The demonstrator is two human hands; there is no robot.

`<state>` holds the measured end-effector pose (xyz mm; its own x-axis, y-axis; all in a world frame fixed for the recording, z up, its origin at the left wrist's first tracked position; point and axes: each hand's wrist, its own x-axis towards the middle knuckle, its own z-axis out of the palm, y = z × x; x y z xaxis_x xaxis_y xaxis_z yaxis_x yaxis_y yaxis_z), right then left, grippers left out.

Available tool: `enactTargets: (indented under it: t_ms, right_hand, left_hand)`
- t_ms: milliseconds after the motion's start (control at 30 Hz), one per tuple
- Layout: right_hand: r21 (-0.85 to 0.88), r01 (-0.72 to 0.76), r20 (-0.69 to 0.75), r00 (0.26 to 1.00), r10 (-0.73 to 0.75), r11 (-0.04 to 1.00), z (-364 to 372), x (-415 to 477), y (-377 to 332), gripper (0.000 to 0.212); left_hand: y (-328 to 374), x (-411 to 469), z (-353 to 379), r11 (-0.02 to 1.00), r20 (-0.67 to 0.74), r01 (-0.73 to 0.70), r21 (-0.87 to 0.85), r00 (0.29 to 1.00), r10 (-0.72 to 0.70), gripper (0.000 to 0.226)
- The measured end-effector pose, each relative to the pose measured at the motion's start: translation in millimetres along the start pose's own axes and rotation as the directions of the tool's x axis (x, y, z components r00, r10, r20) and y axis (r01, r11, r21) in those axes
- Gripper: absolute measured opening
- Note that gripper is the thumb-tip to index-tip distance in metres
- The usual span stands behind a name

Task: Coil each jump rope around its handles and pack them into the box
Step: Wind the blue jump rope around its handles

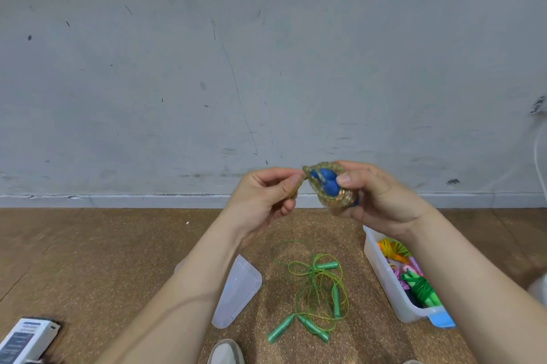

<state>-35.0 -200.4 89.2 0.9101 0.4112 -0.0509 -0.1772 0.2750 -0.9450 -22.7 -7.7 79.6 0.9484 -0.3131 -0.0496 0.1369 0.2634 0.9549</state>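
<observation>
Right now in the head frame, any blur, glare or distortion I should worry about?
Head view: the blue-handled rope, left hand and right hand are slightly motion-soft; the green ropes on the floor read sharper. Head view: light even, shadows faint, no glare. Head view: wide-angle stretches the forearms toward the bottom edge.

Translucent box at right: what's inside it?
Three coiled ropes show in the box: an orange-yellow rope at the far end, a pink-purple rope in the middle, a green rope nearest. The right forearm covers the box's right side, so anything under it is hidden.
</observation>
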Motion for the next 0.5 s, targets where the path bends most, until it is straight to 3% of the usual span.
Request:
enactTargets:
  t_ms: [133, 233, 333, 367, 433, 500]
  right_hand:
    - [0.175, -0.021, -0.115, 0.992, 0.042, 0.984, 2.8, 1.6, 2.9, 0.038]
    - [0.264, -0.028, -0.157, 0.985, 0.071, 0.964, 5.7, 4.4, 5.8, 0.046]
    - [0.281, -0.03, -0.196, 0.977, 0.087, 0.959, 7.3, 7.1, 8.2, 0.034]
    - [0.277, -0.032, -0.192, 0.978, 0.088, 0.96, 7.7, 7.4, 8.5, 0.031]
    - [0.216, -0.045, -0.161, 0.984, 0.081, 0.975, 7.7, 7.4, 8.5, 0.026]
    - [0.029, -0.08, -0.157, 0.984, 0.084, 0.996, 8.0, 5.4, 6.7, 0.031]
  left_hand:
    - [1.3, -0.3, 5.3, 0.932, -0.083, -0.234, 0.278, 0.96, 0.266, 0.009]
    - [1.6, -1.0, 4.3, 0.751, -0.05, -0.342, 0.565, 0.894, 0.444, 0.008]
    - [2.4, -4.3, 3.9, 0.54, 0.075, -0.42, 0.729, 0.834, 0.547, 0.009]
    - [2.5, -5.6, 4.5, 0.533, 0.087, -0.423, 0.733, 0.835, 0.544, 0.009]
    - [3.9, -7.2, 5.1, 0.618, 0.044, -0.369, 0.694, 0.879, 0.475, 0.004]
    - [3.2, -6.4, 0.3, 0.693, -0.009, -0.269, 0.669, 0.929, 0.37, 0.006]
